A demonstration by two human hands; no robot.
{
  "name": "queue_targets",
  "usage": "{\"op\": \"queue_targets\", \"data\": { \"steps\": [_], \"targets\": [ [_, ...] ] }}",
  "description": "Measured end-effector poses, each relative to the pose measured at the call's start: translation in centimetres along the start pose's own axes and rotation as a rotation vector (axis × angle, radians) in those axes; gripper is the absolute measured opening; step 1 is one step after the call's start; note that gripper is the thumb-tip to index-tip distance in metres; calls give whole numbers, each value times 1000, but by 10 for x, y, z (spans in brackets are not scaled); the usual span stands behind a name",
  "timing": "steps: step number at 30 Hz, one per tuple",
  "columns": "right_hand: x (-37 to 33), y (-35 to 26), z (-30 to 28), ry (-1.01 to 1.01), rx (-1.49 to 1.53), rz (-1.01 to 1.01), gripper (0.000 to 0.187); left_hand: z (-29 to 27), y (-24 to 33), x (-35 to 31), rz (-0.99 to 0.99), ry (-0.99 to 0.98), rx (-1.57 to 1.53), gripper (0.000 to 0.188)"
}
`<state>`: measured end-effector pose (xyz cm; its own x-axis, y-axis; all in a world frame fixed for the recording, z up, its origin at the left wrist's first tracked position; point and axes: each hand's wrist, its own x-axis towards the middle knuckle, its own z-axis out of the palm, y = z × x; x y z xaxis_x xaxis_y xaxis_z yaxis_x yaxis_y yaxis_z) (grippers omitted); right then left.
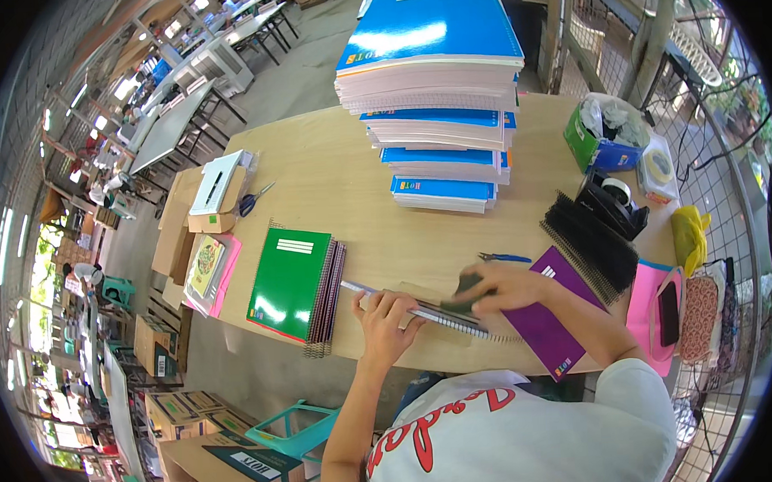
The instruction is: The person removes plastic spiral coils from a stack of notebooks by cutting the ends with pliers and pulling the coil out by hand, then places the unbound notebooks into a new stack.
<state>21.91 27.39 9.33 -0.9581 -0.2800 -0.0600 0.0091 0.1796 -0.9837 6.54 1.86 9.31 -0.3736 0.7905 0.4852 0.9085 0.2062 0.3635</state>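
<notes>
At the table's front edge, my left hand (388, 323) grips a narrow-looking notebook (448, 317), seen nearly edge-on, with its fingers and thumb closed on it. A wire coil (504, 337) runs along the notebook's near edge and sticks out past its right end. My right hand (502, 288) is above the right part of the notebook, slightly blurred, with its fingers bent around a dark, flattish thing (462, 294) whose kind I cannot make out. Left of my hands lies a stack of green-covered spiral notebooks (291, 275). A purple cover (557, 311) lies under my right forearm.
Tall stacks of blue-covered page blocks (433, 36) stand at the back. To the right are pliers (505, 257), black wire coils (589, 245), a tape dispenser (610, 204) and a yellow cloth (691, 238). Scissors (255, 199) and cardboard boxes (178, 220) are at the left.
</notes>
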Motion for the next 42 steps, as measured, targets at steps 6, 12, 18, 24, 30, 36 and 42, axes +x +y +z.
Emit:
{"op": "queue_targets", "data": {
  "steps": [6, 12, 18, 24, 30, 36, 42],
  "targets": [
    [0, -16, 17, 265, -380, 146, 45, 2, -4, 3, -2, -9, -30, 38],
    [10, -8, 14, 173, -204, -16, 42, -6, -5, 1, -122, 90, 107, 48],
    [24, -10, 18, 157, -503, 135, 42, 0, -54, -7, -248, 114, -284, 52],
    [32, -15, 22, 172, -270, -64, 37, 3, -54, -2, -164, 160, -249, 50],
    [51, -4, 23, 332, -701, -11, 37, -1, -47, -1, -243, 134, -346, 45],
    [69, -12, 16, 117, -284, -109, 41, -3, -48, -3, -242, 144, -325, 47],
    [80, -15, 23, 135, -229, -83, 39, -1, -51, -5, -227, 138, -324, 52]
  ]
}}
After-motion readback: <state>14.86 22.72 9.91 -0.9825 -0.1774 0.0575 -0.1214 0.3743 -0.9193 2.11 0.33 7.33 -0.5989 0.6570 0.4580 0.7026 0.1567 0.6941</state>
